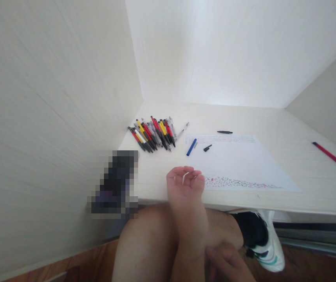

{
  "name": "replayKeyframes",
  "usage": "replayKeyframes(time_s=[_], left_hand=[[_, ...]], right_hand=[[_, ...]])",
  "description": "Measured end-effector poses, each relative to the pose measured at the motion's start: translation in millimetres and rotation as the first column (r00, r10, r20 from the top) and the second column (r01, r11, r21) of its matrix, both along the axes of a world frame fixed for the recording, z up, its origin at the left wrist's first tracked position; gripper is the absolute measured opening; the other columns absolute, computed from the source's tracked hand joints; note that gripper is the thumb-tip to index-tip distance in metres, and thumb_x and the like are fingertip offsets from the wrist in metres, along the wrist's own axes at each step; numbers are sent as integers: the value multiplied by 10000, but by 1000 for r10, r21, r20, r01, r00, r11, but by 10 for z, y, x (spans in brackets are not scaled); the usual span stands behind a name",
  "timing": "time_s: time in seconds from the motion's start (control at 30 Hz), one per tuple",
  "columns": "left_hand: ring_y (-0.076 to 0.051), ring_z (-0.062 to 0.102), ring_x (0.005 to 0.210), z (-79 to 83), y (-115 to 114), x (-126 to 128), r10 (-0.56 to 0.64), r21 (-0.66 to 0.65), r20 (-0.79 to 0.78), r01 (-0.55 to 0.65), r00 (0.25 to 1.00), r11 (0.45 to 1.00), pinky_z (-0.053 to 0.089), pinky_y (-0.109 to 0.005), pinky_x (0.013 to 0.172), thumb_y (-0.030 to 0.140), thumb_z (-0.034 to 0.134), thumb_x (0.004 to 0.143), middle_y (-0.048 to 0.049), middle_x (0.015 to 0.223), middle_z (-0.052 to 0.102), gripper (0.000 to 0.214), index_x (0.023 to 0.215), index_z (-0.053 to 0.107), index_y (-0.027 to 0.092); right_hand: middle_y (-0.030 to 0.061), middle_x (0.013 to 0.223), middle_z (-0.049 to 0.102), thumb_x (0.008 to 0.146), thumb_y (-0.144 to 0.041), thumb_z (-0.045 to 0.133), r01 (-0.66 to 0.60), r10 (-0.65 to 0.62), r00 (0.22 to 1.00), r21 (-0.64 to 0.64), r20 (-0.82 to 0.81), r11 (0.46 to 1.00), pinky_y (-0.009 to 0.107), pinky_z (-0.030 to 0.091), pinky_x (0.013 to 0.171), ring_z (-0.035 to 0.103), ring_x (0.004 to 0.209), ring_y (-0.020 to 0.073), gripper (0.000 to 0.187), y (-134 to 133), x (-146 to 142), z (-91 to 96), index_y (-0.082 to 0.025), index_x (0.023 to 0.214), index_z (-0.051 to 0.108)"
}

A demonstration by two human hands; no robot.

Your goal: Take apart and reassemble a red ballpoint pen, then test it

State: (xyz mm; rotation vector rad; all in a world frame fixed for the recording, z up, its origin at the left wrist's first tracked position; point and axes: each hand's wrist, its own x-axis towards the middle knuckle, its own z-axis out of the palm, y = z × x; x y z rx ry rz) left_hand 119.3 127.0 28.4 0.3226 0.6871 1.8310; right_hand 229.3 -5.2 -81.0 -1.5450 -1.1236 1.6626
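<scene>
My left hand is raised at the table's front edge, its fingers loosely bent and apart, with nothing in it. It is nearest to the lower left corner of a white sheet of paper. My right hand is low over my lap, close beside my left forearm; it is blurred and its fingers are partly hidden. On the paper lie a blue pen cap or barrel and a small black pen cap. Small dark and red marks run along the paper's near edge, and lines of writing along its far edge.
A pile of pens in red, yellow, white and clear lies at the left. A clear pen is beside it. A black pen piece is behind the paper, and a red and black stick at the right. White walls enclose the table.
</scene>
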Motion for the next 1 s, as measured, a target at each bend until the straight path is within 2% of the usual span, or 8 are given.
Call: replayKeyframes(time_s=[0.1, 0.33, 0.47, 0.6, 0.8, 0.87, 0.93, 1.0], left_hand=[[-83, 667, 878, -38, 5, -1, -4, -13, -20, 4, 1000, 1000, 553, -186, 819, 113, 833, 768, 7, 1009, 644, 372, 1030, 593, 221], [-67, 643, 808, 7, -16, -9, -6, -61, -93, 0, 996, 998, 525, -162, 757, 147, 797, 830, 17, 967, 653, 279, 1026, 611, 215], [-54, 593, 706, 13, -17, -9, -10, -62, -134, 1, 991, 998, 497, -160, 691, 175, 789, 848, 25, 898, 644, 215, 978, 619, 200], [-60, 560, 683, 6, -26, -13, -8, -47, -163, 0, 987, 999, 478, -168, 677, 209, 783, 860, 30, 845, 630, 186, 951, 622, 198], [-112, 562, 657, 48, -26, -28, -7, -57, -308, -11, 951, 998, 484, -225, 662, 286, 746, 890, 16, 701, 589, 156, 867, 616, 203], [-144, 572, 650, 112, -77, -48, -43, -90, -384, 9, 922, 996, 495, -262, 647, 335, 764, 873, 3, 690, 595, 184, 853, 620, 222], [-170, 568, 638, 194, -195, -93, -72, -102, -459, 28, 886, 994, 495, -289, 614, 411, 780, 854, -9, 685, 603, 230, 838, 624, 243], [-180, 544, 603, 275, -374, -169, -81, -103, -528, 31, 845, 994, 482, -298, 569, 494, 768, 850, -7, 645, 583, 282, 817, 619, 257]], right_hand=[[83, 575, 625, 847, -781, 584, 24, -24, 1000, 2, 11, 1000, 321, 489, 719, 587, 605, 179, 706, -5, -1, -3, -173, 506, 697], [90, 621, 625, 847, -790, 572, 26, -27, 998, 8, 54, 1000, 330, 481, 748, 598, 662, 195, 712, -7, 14, -26, -176, 513, 709], [94, 645, 623, 852, -812, 532, 79, -79, 997, -59, 2, 995, 338, 479, 763, 594, 683, 199, 742, -21, 10, -29, -172, 513, 694], [98, 713, 639, 833, -834, 530, 104, -108, 993, -66, -55, 992, 336, 478, 800, 591, 728, 198, 749, -17, 11, 12, -163, 538, 685], [71, 642, 558, 898, -812, 444, 98, -98, 995, -58, 4, 993, 297, 451, 714, 512, 650, 153, 796, -17, -54, 16, -150, 523, 675], [42, 588, 497, 894, -821, 442, 90, -90, 996, -47, 4, 995, 286, 432, 649, 461, 594, 137, 790, 8, -48, 149, -143, 575, 691], [7, 565, 451, 878, -817, 491, 134, -134, 991, 6, -5, 991, 271, 408, 585, 409, 549, 118, 741, 42, 31, 403, -137, 678, 707], [14, 639, 516, 914, -783, 477, 262, -271, 962, 161, 34, 952, 261, 424, 576, 455, 580, 119, 705, 53, 178, 729, -124, 831, 715]])
